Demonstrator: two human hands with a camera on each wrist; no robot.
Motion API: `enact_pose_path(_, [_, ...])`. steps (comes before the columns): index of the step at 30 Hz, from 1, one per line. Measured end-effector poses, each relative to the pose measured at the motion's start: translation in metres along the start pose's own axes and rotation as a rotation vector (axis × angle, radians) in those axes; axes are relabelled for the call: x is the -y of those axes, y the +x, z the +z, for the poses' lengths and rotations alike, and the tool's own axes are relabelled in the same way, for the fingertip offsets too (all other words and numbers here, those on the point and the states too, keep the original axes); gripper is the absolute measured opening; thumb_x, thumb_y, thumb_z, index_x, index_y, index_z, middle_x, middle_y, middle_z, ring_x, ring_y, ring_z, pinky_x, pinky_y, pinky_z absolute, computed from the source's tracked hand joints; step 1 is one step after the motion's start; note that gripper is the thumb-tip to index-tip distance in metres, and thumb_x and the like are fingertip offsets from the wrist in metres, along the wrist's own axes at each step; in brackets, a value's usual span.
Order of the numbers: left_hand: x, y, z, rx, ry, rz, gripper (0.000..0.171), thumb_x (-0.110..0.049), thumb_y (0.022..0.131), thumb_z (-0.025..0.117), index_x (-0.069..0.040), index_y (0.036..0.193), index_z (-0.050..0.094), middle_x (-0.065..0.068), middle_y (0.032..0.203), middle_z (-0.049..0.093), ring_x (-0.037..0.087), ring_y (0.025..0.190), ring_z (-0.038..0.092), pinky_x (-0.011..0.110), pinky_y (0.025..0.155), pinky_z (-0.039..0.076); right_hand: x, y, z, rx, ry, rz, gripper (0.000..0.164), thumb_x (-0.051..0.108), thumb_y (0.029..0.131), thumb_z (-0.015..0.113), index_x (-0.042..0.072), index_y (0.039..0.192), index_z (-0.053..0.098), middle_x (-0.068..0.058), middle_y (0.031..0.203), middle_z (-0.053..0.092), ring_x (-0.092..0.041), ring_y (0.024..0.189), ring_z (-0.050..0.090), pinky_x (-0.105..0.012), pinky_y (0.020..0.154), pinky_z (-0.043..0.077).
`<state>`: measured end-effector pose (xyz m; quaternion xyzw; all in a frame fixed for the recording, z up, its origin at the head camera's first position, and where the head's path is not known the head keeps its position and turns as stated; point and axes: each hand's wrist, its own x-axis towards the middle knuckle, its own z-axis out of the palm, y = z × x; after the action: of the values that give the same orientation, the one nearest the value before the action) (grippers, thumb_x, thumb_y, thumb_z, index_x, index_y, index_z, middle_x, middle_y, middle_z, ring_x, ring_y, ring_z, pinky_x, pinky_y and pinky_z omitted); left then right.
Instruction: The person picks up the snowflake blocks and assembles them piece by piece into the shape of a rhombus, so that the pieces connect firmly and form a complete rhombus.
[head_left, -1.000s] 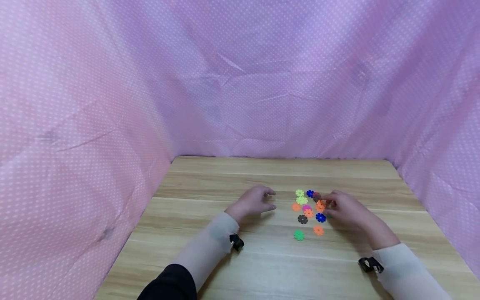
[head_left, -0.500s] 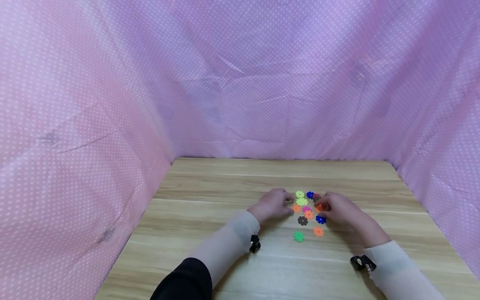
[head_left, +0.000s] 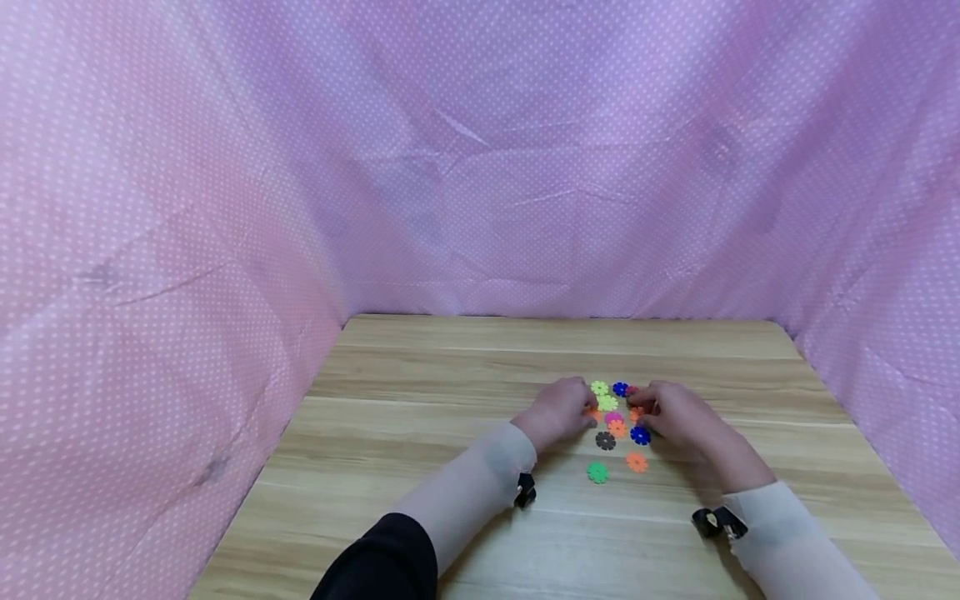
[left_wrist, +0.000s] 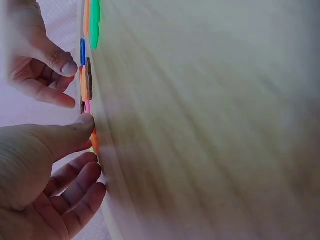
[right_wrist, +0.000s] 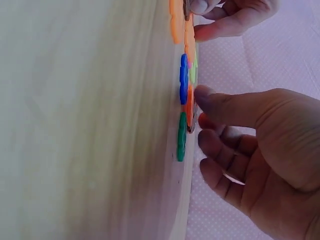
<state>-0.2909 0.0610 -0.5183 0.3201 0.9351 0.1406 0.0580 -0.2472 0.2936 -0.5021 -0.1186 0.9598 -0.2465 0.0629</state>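
Observation:
Several flower-shaped plastic discs lie flat in a loose cluster on the table. My left hand (head_left: 558,410) is at the cluster's left edge, its fingertips by a yellow disc (head_left: 608,402) and a partly covered orange disc (head_left: 596,414). From the right, my right hand (head_left: 678,412) reaches in, with thumb and fingers bent loosely around another orange disc (head_left: 636,414). Its thumb (right_wrist: 210,97) appears to touch that disc's edge in the right wrist view. Between the hands lie a pink disc (head_left: 613,417) and an orange one (head_left: 617,428). Neither hand visibly lifts a disc.
Nearer me on the wooden table (head_left: 420,367) are a dark disc (head_left: 605,441), a blue disc (head_left: 640,436), an orange disc (head_left: 637,462) and a green disc (head_left: 597,472). A dark green disc (right_wrist: 181,137) shows near the right hand. Pink dotted cloth (head_left: 525,167) surrounds the table.
My left hand has moved right, up to the discs. My right hand has shifted slightly left. The nearer yellow disc has slid a little to the right.

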Motion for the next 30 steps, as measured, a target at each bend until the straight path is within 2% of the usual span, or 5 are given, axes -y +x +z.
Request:
enact_pose_path(5, [-0.003, -0.002, -0.001, 0.013, 0.005, -0.020, 0.020, -0.026, 0.094, 0.081, -0.022, 0.114, 0.078, -0.010, 0.107, 0.066, 0.007, 0.097, 0.063, 0.024, 0.089, 0.054, -0.001, 0.001, 0.001, 0.009, -0.033, 0.004, 0.029, 0.005, 0.094, 0.077, 0.009, 0.123, 0.077, -0.010, 0.115, 0.070, -0.019, 0.086, 0.060, -0.038, 0.076, 0.055])
enact_pose_path(9, [-0.004, -0.002, -0.002, 0.028, -0.009, -0.036, 0.028, -0.025, 0.095, 0.081, -0.020, 0.122, 0.075, -0.007, 0.112, 0.067, 0.010, 0.102, 0.064, 0.025, 0.092, 0.054, -0.003, 0.004, 0.002, -0.001, -0.035, -0.005, 0.026, 0.004, 0.092, 0.079, 0.008, 0.118, 0.077, -0.005, 0.103, 0.067, -0.020, 0.087, 0.060, -0.044, 0.080, 0.056])
enact_pose_path(19, [0.011, 0.000, -0.002, -0.011, -0.371, -0.116, 0.018, -0.017, 0.083, 0.091, -0.023, 0.088, 0.074, -0.013, 0.085, 0.064, 0.004, 0.080, 0.059, 0.020, 0.073, 0.051, -0.004, 0.010, 0.005, -0.021, 0.066, 0.043, 0.018, -0.001, 0.093, 0.075, 0.014, 0.103, 0.073, -0.003, 0.098, 0.068, -0.022, 0.084, 0.059, -0.038, 0.073, 0.053])
enact_pose_path(25, [0.025, -0.006, -0.003, -0.091, -0.542, -0.115, 0.014, -0.011, 0.089, 0.085, -0.023, 0.088, 0.078, -0.014, 0.081, 0.068, 0.004, 0.077, 0.064, 0.022, 0.071, 0.054, 0.005, 0.016, 0.003, -0.063, 0.136, 0.033, 0.013, 0.005, 0.099, 0.070, 0.010, 0.109, 0.078, -0.001, 0.093, 0.069, -0.019, 0.083, 0.062, -0.038, 0.075, 0.056])
enact_pose_path(30, [0.034, -0.017, -0.006, -0.182, -0.623, -0.124, 0.014, -0.010, 0.092, 0.083, -0.024, 0.092, 0.080, -0.016, 0.084, 0.069, 0.004, 0.080, 0.065, 0.023, 0.073, 0.056, 0.016, 0.021, 0.005, -0.143, 0.150, 0.007, 0.006, 0.014, 0.099, 0.074, 0.011, 0.099, 0.079, 0.002, 0.087, 0.071, -0.016, 0.078, 0.062, -0.037, 0.072, 0.055])
